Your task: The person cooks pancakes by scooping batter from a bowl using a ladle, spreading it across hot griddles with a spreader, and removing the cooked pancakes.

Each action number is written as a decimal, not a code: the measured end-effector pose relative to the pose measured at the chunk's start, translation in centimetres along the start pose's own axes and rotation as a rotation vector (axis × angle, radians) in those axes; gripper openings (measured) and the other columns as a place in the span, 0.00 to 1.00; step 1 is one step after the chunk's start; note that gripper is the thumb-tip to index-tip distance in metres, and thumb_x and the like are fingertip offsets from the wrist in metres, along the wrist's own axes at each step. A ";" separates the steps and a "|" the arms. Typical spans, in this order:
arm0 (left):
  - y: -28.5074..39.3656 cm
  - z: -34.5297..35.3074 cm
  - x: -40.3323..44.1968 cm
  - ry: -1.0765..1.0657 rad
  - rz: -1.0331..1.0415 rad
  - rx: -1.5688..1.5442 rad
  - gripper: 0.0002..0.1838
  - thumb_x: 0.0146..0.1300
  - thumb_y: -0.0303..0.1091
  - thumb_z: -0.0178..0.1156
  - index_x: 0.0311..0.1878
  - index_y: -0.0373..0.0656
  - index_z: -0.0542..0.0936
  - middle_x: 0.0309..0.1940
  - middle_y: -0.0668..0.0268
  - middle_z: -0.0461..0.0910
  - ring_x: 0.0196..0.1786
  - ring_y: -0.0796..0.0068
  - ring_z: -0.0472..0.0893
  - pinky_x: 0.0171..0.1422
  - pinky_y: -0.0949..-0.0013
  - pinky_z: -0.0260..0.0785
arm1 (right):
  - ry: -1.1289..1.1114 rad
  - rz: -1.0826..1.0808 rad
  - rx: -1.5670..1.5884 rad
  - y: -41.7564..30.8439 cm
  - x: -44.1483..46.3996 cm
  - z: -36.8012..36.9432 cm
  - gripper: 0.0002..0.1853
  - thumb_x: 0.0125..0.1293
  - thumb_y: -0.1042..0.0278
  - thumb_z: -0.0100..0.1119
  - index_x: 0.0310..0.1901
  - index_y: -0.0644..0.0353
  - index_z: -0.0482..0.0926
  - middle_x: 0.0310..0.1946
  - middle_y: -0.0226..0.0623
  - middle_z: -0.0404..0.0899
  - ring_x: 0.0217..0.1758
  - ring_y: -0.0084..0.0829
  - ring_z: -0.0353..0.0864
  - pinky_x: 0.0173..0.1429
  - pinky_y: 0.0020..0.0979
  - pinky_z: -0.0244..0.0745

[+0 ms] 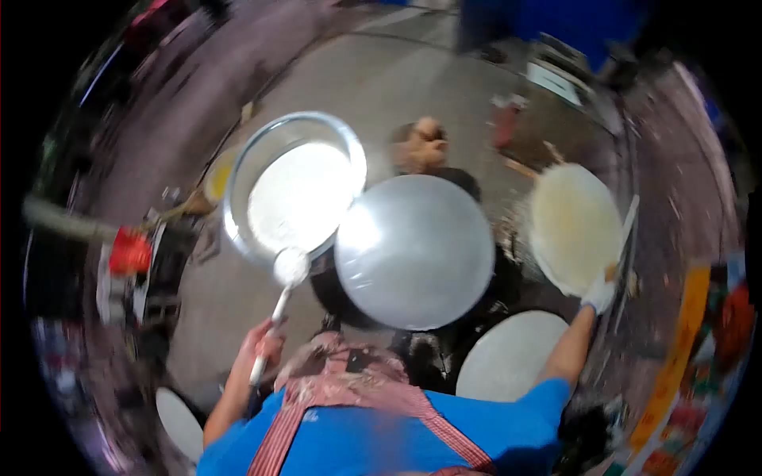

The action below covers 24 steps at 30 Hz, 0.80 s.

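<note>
My left hand [268,344] is wrapped around the pale handle of a ladle [281,305]. The ladle's bowl, coated in white batter, is at the near rim of a large metal basin [234,202] of white batter [302,198]. To the right of the basin sits a round, smooth griddle [417,258], bare on top. My right hand [599,295], in a white glove, is closed on a long thin spatula [627,230], blurred by motion. Its blade runs along the right edge of a pale yellowish round crepe [575,222].
Nearer my body is a pale round disc [508,357]; another [181,424] lies at the lower left. Eggs [425,143] are piled behind the griddle. A red bottle [504,125] stands at the back right. A yellow banner [675,357] runs along the right side.
</note>
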<state>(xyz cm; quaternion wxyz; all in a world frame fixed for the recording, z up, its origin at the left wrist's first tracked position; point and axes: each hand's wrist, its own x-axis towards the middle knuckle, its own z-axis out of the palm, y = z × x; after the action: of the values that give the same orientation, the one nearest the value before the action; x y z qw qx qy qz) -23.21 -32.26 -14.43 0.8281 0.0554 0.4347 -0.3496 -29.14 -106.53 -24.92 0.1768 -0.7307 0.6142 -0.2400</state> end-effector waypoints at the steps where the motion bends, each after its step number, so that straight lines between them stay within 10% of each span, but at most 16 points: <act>1: 1.4 -0.2 0.5 -0.052 -0.038 -0.013 0.21 0.69 0.44 0.44 0.61 0.46 0.66 0.17 0.71 0.60 0.13 0.85 0.57 0.12 0.80 0.54 | -0.135 -0.055 0.329 -2.6 -2.9 0.3 0.25 0.60 0.52 0.52 0.45 0.71 0.75 0.41 0.52 0.79 0.41 0.45 0.79 0.45 0.38 0.72; 7: 12.3 -3.6 4.2 -0.434 0.075 0.151 0.24 0.70 0.37 0.41 0.68 0.61 0.54 0.24 0.66 0.60 0.18 0.81 0.59 0.12 0.81 0.54 | -0.805 -0.419 0.379 -17.1 -18.6 7.3 0.19 0.55 0.64 0.59 0.46 0.66 0.77 0.30 0.35 0.80 0.31 0.28 0.75 0.39 0.28 0.70; 15: 36.7 -5.0 17.6 0.041 0.188 0.719 0.06 0.65 0.30 0.50 0.40 0.50 0.63 0.15 0.73 0.61 0.12 0.85 0.59 0.09 0.83 0.51 | -0.956 -1.327 -0.626 -34.9 -52.3 14.0 0.18 0.54 0.52 0.53 0.36 0.57 0.81 0.31 0.46 0.80 0.37 0.45 0.80 0.41 0.41 0.73; 17: 41.5 -6.2 21.9 0.374 -0.002 0.876 0.09 0.63 0.35 0.50 0.34 0.40 0.65 0.12 0.72 0.61 0.09 0.84 0.59 0.09 0.79 0.54 | -0.950 -1.388 -0.633 -36.8 -56.9 14.0 0.17 0.54 0.51 0.53 0.33 0.56 0.81 0.28 0.44 0.80 0.33 0.45 0.80 0.38 0.43 0.73; 19: 43.1 -7.9 23.2 0.217 0.155 1.369 0.10 0.63 0.35 0.50 0.33 0.38 0.66 0.11 0.71 0.61 0.08 0.82 0.59 0.09 0.77 0.54 | -0.967 -1.094 -0.593 -39.5 -58.5 10.5 0.19 0.51 0.47 0.56 0.30 0.56 0.80 0.28 0.44 0.80 0.33 0.45 0.80 0.39 0.43 0.73; 22: 42.5 -4.1 20.1 0.215 0.053 1.427 0.10 0.63 0.34 0.50 0.34 0.36 0.67 0.10 0.69 0.61 0.08 0.79 0.61 0.10 0.75 0.54 | -1.042 -0.885 -0.633 -33.4 -60.6 13.3 0.22 0.55 0.44 0.53 0.35 0.58 0.79 0.33 0.51 0.79 0.38 0.49 0.79 0.43 0.44 0.72; 24: 41.6 -1.6 20.0 0.313 -0.134 0.912 0.14 0.65 0.38 0.49 0.25 0.40 0.65 0.09 0.71 0.59 0.07 0.78 0.58 0.09 0.74 0.53 | -1.067 -0.775 -0.598 -31.5 -64.5 11.7 0.22 0.55 0.44 0.54 0.34 0.59 0.79 0.30 0.50 0.79 0.36 0.49 0.79 0.41 0.45 0.71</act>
<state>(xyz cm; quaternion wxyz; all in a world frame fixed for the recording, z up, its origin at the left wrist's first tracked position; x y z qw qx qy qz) 9.32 -11.01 -39.40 0.6197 0.4365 0.3590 -0.5446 -5.30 -37.84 -25.76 0.1471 -0.9307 0.1803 0.2821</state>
